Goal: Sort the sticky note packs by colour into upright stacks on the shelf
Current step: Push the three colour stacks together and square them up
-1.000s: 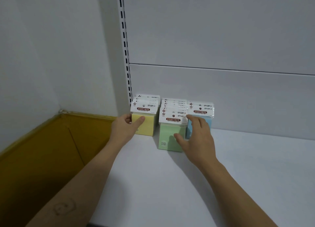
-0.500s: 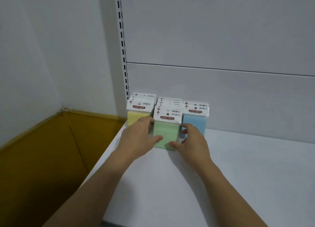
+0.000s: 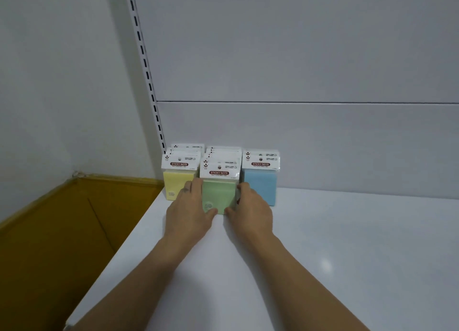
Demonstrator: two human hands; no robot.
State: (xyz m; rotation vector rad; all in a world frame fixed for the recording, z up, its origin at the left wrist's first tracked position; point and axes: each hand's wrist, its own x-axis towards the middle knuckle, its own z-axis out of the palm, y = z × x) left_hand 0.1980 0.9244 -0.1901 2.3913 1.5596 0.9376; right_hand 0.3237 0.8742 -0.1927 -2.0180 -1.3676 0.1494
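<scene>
Where the plain white side wall (image 3: 62, 82) fills the left of the view, an open mustard-brown cardboard box (image 3: 62, 231) sits against it, lower than the shelf. Its inside lies in shadow, so whether it holds anything cannot be told. Just right of the box rises a white metal upright with a column of black slots (image 3: 146, 67), and beyond that come smooth white back panels (image 3: 323, 144) divided by one horizontal seam. A flat, faintly glossy white shelf board (image 3: 347, 256) spreads from the box to the right edge. At its rear three rows stand upright, side by side, each pack in clear film under a white header card printed STICKY NOTE. Leftmost, near the slotted upright, is the stack of pale yellow sticky note packs (image 3: 173, 184). Next comes the left hand (image 3: 188, 214), fingers curled into the gap between yellow and green and thumb across the lower front. It grasps the stack of pale green sticky note packs (image 3: 218, 191), which stands in the middle and reaches furthest forward. The right hand (image 3: 250, 211) mirrors it, fingers curled round the same stack's right side and thumb at the lower front corner. Rightmost, just beside those fingers, stands the stack of pale blue sticky note packs (image 3: 260, 186), showing the fewest header cards.
</scene>
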